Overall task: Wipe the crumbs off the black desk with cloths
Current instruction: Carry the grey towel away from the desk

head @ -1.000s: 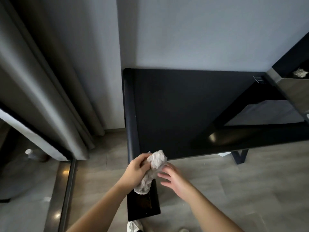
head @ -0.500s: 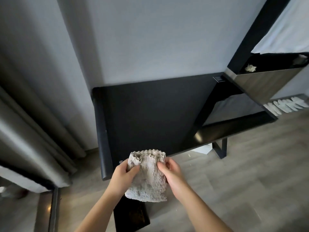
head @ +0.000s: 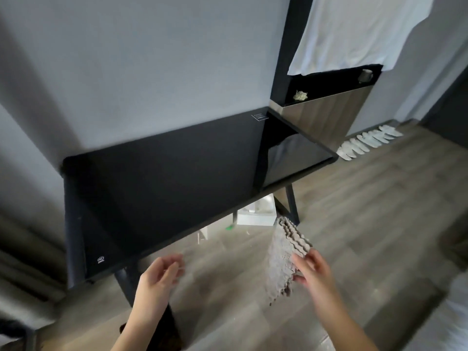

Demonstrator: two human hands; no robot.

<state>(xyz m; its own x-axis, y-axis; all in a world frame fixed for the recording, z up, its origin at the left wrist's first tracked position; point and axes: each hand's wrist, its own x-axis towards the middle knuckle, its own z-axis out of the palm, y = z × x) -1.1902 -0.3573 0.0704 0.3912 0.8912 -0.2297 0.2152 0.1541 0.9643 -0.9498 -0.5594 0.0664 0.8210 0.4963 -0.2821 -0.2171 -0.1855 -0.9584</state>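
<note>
The black desk (head: pixel 162 181) stands against a grey wall, with its front edge running from lower left to upper right. I see no crumbs on its top. A grey fluffy cloth (head: pixel 282 257) hangs folded in front of the desk, over the floor. My right hand (head: pixel 312 269) grips the cloth by its right side. My left hand (head: pixel 158 277) is below the desk's front edge, fingers apart, holding nothing.
A wood-fronted shelf unit (head: pixel 326 115) adjoins the desk's right end, with a crumpled wad (head: pixel 300 95) on its black shelf. White fabric (head: pixel 354 31) hangs above it. White slippers (head: pixel 369 141) line the wall. A white box (head: pixel 255 214) sits under the desk. Grey curtains (head: pixel 22 249) hang at left.
My left hand has let go of the cloth. My right hand has carried it to the right, away from the desk's front left corner. The view has swung right.
</note>
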